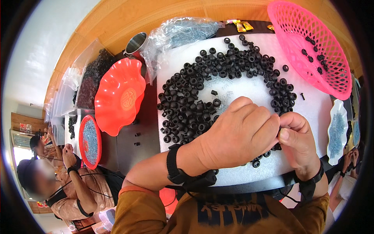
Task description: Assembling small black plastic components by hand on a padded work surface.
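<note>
Over a white foam sheet (249,177), my left hand (239,134) and my right hand (299,138) meet with their fingertips together. Both are closed in a pinch. Whatever lies between the fingers is mostly hidden; only a tiny dark bit shows at the right fingertips. A curved heap of small black ring-shaped parts (187,87) lies on the foam beyond and left of my hands, some of it under my left wrist. Tiny clear bluish pieces (226,87) are scattered inside the curve. One small black pin-like piece (302,96) lies by itself to the right.
A pink mesh basket (288,23) holding several black parts stands far right. Left are a red wavy tray (113,93), a red-rimmed dish (80,142) of clear pieces, a metal cup (136,43) and a plastic bag (179,33). A white dish (331,156) sits right. Other people work at both sides.
</note>
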{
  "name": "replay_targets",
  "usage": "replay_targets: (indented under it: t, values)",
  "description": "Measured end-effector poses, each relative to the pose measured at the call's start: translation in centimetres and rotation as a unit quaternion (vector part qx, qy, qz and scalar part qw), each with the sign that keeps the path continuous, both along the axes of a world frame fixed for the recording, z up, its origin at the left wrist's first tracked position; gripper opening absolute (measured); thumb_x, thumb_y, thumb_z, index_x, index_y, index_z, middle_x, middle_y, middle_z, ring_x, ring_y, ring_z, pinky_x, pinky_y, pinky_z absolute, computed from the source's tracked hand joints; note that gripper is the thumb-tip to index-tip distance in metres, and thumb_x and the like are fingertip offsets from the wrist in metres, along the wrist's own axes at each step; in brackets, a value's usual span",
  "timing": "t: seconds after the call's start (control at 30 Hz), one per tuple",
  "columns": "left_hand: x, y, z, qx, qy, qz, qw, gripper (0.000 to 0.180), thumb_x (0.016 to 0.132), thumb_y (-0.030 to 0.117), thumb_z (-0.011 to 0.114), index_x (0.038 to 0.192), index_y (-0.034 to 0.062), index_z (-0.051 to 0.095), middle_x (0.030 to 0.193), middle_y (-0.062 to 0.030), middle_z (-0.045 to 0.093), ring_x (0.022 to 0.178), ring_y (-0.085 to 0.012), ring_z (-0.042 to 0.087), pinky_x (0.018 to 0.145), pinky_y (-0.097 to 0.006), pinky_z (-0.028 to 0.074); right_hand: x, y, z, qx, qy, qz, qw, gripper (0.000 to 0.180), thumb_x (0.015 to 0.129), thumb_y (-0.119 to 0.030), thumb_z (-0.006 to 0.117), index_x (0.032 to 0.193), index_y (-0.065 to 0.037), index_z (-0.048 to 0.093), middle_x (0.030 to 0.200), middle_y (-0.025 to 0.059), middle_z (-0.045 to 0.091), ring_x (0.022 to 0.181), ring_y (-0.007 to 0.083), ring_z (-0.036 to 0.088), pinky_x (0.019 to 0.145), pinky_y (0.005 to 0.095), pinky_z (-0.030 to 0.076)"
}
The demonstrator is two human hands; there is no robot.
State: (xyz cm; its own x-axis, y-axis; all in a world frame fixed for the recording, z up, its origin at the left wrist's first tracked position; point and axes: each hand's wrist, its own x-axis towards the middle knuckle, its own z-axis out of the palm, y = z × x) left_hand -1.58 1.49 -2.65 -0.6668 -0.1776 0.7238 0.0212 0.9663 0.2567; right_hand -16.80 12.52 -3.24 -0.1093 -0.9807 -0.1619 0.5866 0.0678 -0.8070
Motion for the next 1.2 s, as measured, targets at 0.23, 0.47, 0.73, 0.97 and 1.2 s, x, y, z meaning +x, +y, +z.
replay_targets:
  t: [0.23, 0.47, 0.73, 0.97, 1.2]
  values:
    - [0.2, -0.3, 0.1, -0.038, 0.024, -0.016, 0.999, 0.04, 0.06, 0.011, 0.078, 0.093, 0.0029, 0.058, 0.075, -0.0027, 0.056, 0.059, -0.0168, 0.055, 0.058, -0.031, 0.043, 0.0, 0.6, 1.0, 0.006, 0.013, 0.018, 1.0, 0.017, 0.082, -0.003, 0.066, 0.098, 0.0, 0.063, 0.091, 0.0065, 0.066, 0.081, 0.0101, 0.062, 0.072, 0.0227, 0.05]
    - [-0.2, -0.2, 0.3, -0.055, -0.02, 0.0, 0.998, 0.042, 0.063, 0.01, 0.077, 0.1, 0.0022, 0.058, 0.076, -0.0057, 0.057, 0.062, -0.0199, 0.054, 0.056, -0.034, 0.043, -0.7, 0.6, 0.4, 0.005, -0.026, 0.029, 0.999, 0.016, 0.085, -0.004, 0.064, 0.1, 0.0, 0.063, 0.092, 0.008, 0.067, 0.084, 0.0106, 0.063, 0.072, 0.0212, 0.05]
    - [0.2, -0.9, -0.1, -0.046, -0.029, -0.037, 0.998, 0.041, 0.064, 0.009, 0.076, 0.099, 0.0001, 0.057, 0.074, -0.0068, 0.056, 0.056, -0.0199, 0.05, 0.054, -0.033, 0.04, -0.5, 0.2, 0.5, 0.009, -0.058, 0.03, 0.998, 0.017, 0.078, 0.001, 0.068, 0.095, -0.001, 0.064, 0.093, 0.0102, 0.067, 0.083, 0.0145, 0.065, 0.075, 0.0263, 0.053]
    - [0.7, -0.2, 0.2, -0.036, -0.028, -0.026, 0.999, 0.042, 0.065, 0.01, 0.077, 0.1, 0.0008, 0.057, 0.075, -0.0056, 0.056, 0.057, -0.0204, 0.05, 0.056, -0.036, 0.04, -0.2, 0.5, 0.7, -0.004, -0.046, 0.034, 0.998, 0.021, 0.077, 0.001, 0.068, 0.097, 0.0, 0.063, 0.092, 0.0118, 0.067, 0.085, 0.0173, 0.065, 0.078, 0.0297, 0.053]
    - [0.2, -0.4, 0.0, -0.07, -0.045, 0.013, 0.996, 0.044, 0.063, 0.007, 0.076, 0.102, 0.0028, 0.057, 0.078, -0.005, 0.056, 0.061, -0.02, 0.05, 0.057, -0.034, 0.041, -0.5, 0.1, 0.2, 0.0, -0.039, 0.031, 0.999, 0.02, 0.08, -0.003, 0.067, 0.099, -0.002, 0.063, 0.095, 0.0095, 0.066, 0.086, 0.0151, 0.064, 0.08, 0.0285, 0.051]
